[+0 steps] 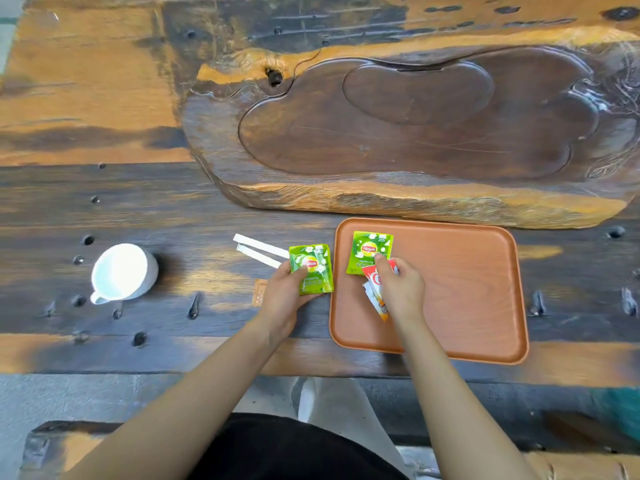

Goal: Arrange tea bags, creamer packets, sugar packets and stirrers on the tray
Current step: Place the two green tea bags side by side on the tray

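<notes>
An orange-brown tray (478,296) lies on the wooden table at the right. A green tea bag (367,249) rests in the tray's top-left corner, with my right hand (400,289) over its lower edge, one fingertip touching it. That hand also holds red-and-white and orange packets (375,292) above the tray. My left hand (282,299) grips a second green tea bag (311,270) just left of the tray. Two white wrapped stirrers (259,249) lie on the table beyond my left hand. A small brown sugar packet (259,292) peeks out beside my left hand.
A white cup (123,271) lies tipped on its side at the left. A large carved dark wooden tea board (415,133) fills the table behind the tray. The table's near edge runs just below the tray.
</notes>
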The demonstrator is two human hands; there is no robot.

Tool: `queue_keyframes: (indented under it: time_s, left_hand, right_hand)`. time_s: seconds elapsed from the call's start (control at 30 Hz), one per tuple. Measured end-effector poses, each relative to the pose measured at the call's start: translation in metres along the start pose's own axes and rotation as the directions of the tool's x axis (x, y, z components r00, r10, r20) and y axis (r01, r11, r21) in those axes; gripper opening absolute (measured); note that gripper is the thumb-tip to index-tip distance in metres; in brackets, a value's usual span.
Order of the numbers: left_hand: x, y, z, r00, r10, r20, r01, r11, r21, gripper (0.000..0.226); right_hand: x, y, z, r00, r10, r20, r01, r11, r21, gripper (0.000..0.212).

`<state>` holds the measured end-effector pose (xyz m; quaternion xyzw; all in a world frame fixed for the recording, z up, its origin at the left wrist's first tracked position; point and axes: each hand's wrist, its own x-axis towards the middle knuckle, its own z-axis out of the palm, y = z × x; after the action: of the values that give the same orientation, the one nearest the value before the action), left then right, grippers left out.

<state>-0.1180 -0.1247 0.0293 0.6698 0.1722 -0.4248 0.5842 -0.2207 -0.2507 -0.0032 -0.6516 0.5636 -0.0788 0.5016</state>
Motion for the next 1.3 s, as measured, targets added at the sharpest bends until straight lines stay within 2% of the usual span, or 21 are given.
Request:
queue_keyframes:
  time_s: [0.13,0.4,0.53,0.83,1.0,1.13,1.17,1.23,1.3]
  left_hand:
    - [0.006,0.014,-0.014,1.0,0.011,-0.013,-0.012,0.999,-0.033,0.022]
    - [0.007,0.021,-0.018,0.999,0.046,0.029,-0.044,0.997,-0.067,0.022]
    - [0.009,0.014,-0.016,0.999,0.029,0.016,-0.029,0.999,-0.039,0.021]
    - [0.007,0.015,-0.007,0.998,0.036,0.054,-0.037,0.999,0.016,0.019]
    - [0.006,0.016,-0.004,0.997,0.033,0.075,-0.035,0.999,0.024,0.021]
    - [0.005,0.016,0.002,0.991,0.035,0.125,-0.036,0.999,0.0,0.024]
    - [0.004,0.016,0.004,0.989,0.036,0.144,-0.035,0.999,-0.01,0.023]
    - [0.005,0.014,0.009,0.981,0.03,0.194,-0.024,0.999,-0.032,0.02]
    - [0.006,0.011,0.016,0.972,0.014,0.234,-0.002,0.999,-0.052,0.019]
  right_hand:
    - [0.019,-0.012,0.005,0.996,-0.027,0.085,0.049,0.963,-0.265,0.03]
    - [0.029,-0.013,0.017,0.997,-0.039,0.06,0.068,0.775,-0.628,0.044]
    - [0.028,-0.017,0.016,0.997,-0.035,0.062,0.068,0.71,-0.701,0.046]
    - [0.028,-0.021,0.014,0.996,-0.013,0.087,0.075,0.657,-0.75,0.051]
    - [0.029,-0.021,0.014,0.996,-0.004,0.089,0.069,0.668,-0.741,0.054]
    - [0.022,-0.024,-0.005,0.996,-0.054,0.077,0.091,0.75,-0.655,0.056]
    - [0.018,-0.025,-0.011,0.989,-0.081,0.126,0.14,0.795,-0.591,0.054]
    - [0.005,-0.027,-0.017,0.955,-0.095,0.282,0.19,0.923,-0.334,0.05]
    - [-0.007,-0.025,-0.021,0.909,-0.074,0.411,0.103,0.994,-0.048,0.045]
